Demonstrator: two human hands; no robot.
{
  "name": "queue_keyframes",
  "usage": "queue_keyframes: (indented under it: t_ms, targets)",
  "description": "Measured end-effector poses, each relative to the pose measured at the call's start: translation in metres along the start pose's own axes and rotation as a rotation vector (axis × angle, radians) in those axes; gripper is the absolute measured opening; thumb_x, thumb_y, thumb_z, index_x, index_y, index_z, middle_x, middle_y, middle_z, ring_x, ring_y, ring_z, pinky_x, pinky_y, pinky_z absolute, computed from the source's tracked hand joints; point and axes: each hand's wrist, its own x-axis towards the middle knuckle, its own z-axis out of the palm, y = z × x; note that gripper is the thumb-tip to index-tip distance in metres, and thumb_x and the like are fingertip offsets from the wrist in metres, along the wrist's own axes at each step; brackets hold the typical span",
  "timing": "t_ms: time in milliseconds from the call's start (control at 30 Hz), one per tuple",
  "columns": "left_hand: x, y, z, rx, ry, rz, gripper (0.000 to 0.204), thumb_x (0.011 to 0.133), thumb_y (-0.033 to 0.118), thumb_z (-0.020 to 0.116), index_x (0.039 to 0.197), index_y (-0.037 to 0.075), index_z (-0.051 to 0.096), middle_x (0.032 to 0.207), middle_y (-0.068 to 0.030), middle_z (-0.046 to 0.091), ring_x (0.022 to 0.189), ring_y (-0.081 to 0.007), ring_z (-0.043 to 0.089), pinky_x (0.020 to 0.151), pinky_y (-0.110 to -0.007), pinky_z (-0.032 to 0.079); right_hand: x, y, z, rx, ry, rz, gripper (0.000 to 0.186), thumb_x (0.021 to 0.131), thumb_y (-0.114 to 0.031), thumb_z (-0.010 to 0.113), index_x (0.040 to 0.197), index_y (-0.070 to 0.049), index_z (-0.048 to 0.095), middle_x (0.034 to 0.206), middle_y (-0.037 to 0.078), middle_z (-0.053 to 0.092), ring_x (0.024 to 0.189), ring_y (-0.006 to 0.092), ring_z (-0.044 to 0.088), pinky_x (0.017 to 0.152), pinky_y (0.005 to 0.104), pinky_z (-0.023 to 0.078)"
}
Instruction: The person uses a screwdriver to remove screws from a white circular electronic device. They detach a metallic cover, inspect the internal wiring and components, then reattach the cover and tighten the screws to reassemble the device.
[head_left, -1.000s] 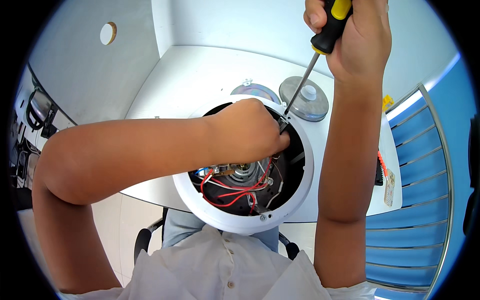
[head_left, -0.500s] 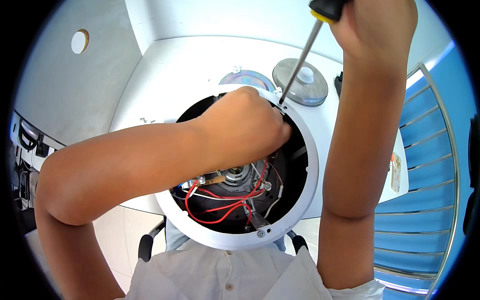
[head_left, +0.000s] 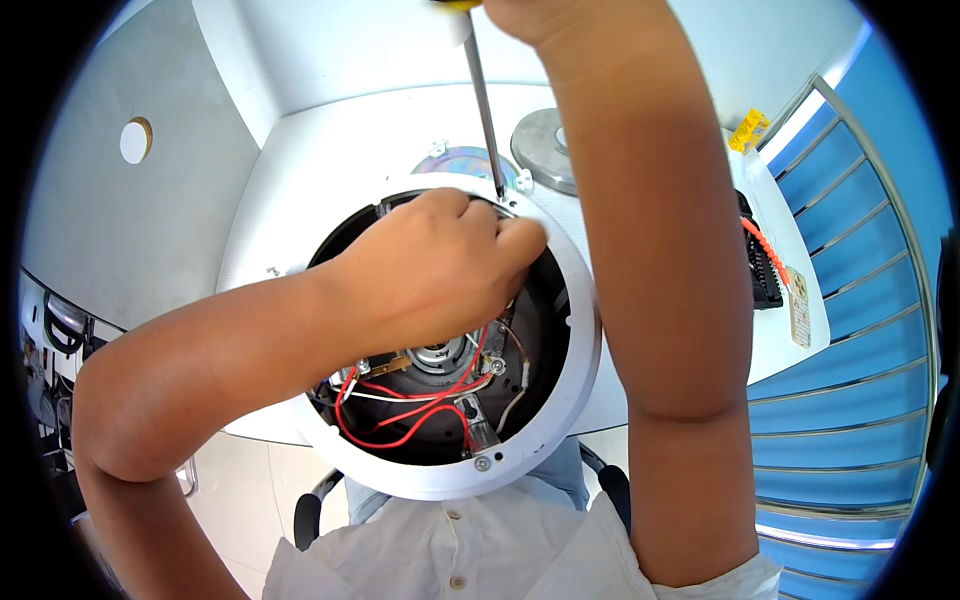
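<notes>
Before me, a round white-rimmed appliance housing (head_left: 580, 360) tilts open toward me, with red and white wires (head_left: 410, 435) and metal parts inside its black interior. At its far rim stands a screwdriver (head_left: 484, 110), its tip on a mounting hole or screw there; which one I cannot tell. My right hand (head_left: 530, 15), mostly cut off by the top edge, is closed around the handle. My left hand (head_left: 430, 260) reaches over the opening, its fingers curled at the inner far rim just below the tip. Whatever those fingers pinch is hidden.
Behind the housing lie a round metal lid (head_left: 538, 150) and a shiny iridescent disc (head_left: 465, 160). Small screws (head_left: 274, 271) are on the table's left. A black case (head_left: 765, 270), an orange flexible shaft (head_left: 762, 245) and a yellow packet (head_left: 748, 130) sit at right, by a metal railing (head_left: 905, 230).
The view has shifted. The screwdriver's lean has swung from right to slightly left, with my right hand moving left and upward. My left hand stays at the far rim, its thumb side raised.
</notes>
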Motion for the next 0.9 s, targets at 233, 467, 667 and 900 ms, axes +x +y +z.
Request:
queue_keyframes:
  t_ms: [233, 467, 667, 900]
  targets:
    - [-0.003, -0.027, -0.020, 0.018, -0.084, 0.409, 0.020, 0.082, 0.018, 0.062, 0.095, 0.004, 0.059, 0.076, -0.0054, 0.056, 0.053, -0.0167, 0.050, 0.051, -0.031, 0.045, 0.012, 0.012, 0.002, 0.138, -0.093, -0.162, 0.033, 0.094, -0.023, 0.053, 0.120, -0.003, 0.045, 0.074, 0.004, 0.050, 0.047, 0.0079, 0.046, 0.043, 0.0231, 0.037]
    - [-0.002, -0.015, -0.018, 0.032, -0.240, 0.382, 0.032, 0.080, 0.019, 0.056, 0.111, 0.011, 0.060, 0.091, -0.0046, 0.057, 0.058, -0.0146, 0.053, 0.054, -0.028, 0.044, 0.008, 0.009, -0.001, 0.148, -0.114, -0.046, 0.037, 0.094, -0.024, 0.054, 0.123, -0.002, 0.043, 0.074, 0.003, 0.049, 0.047, 0.0062, 0.044, 0.042, 0.0210, 0.035]
    - [0.014, -0.002, -0.028, -0.014, -0.555, 0.202, 0.026, 0.076, 0.014, 0.062, 0.097, -0.001, 0.064, 0.083, -0.0083, 0.056, 0.072, -0.0219, 0.061, 0.063, -0.034, 0.045, 0.004, 0.011, -0.005, 0.186, -0.179, -0.161, 0.038, 0.095, -0.024, 0.053, 0.124, -0.002, 0.043, 0.075, 0.004, 0.049, 0.049, 0.0061, 0.045, 0.043, 0.0209, 0.035]
    - [0.021, 0.026, -0.040, 0.282, -0.764, 0.159, 0.021, 0.075, 0.020, 0.066, 0.087, 0.005, 0.073, 0.106, -0.0092, 0.056, 0.077, -0.0190, 0.054, 0.061, -0.029, 0.039, -0.004, 0.017, -0.011, 0.196, -0.200, -0.152, 0.037, 0.096, -0.024, 0.051, 0.126, -0.002, 0.043, 0.079, 0.006, 0.049, 0.052, 0.0083, 0.046, 0.045, 0.0222, 0.036]
